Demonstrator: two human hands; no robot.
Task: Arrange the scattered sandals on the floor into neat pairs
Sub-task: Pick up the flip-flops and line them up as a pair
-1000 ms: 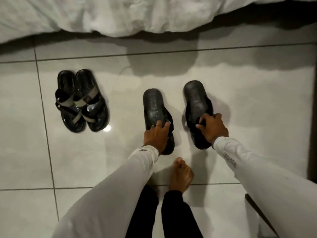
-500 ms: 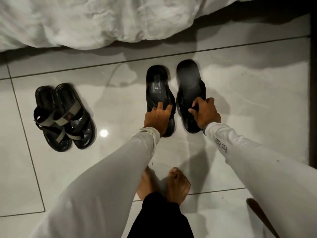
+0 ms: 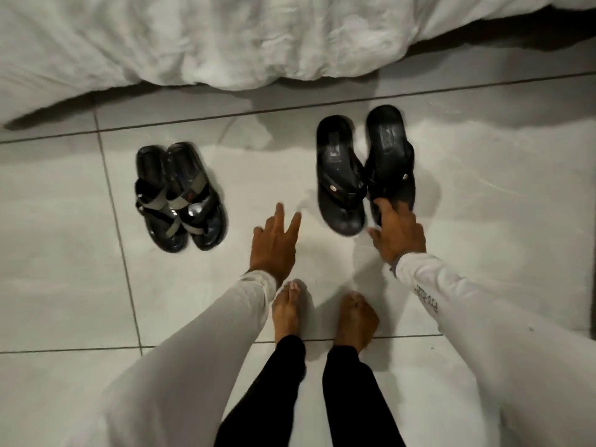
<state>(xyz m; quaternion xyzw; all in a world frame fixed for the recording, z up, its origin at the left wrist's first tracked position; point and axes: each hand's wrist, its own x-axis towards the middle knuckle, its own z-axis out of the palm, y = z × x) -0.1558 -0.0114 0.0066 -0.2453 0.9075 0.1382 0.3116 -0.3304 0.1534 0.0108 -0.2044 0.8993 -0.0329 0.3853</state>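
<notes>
black sandals (image 3: 340, 175), grey-strapped pair (image 3: 179, 196), seemingly white tiles (image 3: 483, 221)

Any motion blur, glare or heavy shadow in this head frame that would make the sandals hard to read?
Head view: dim, soft overall; motion blur smears the left hand and the right hand at the plain black sandals. Glare spots sit on the strapped sandals, details still legible. Dark shadow lies under the white bedding; tile lines bow from the wide lens.

Glossy, smooth tiles on the floor (image 3: 483, 221). Beside the floor's left grout line, shiny black strapped sandals (image 3: 179, 198) with matt grey bands. Matt rubbery black flip-flops (image 3: 364, 166). Soft crumpled cloth bedding (image 3: 225, 37).
</notes>
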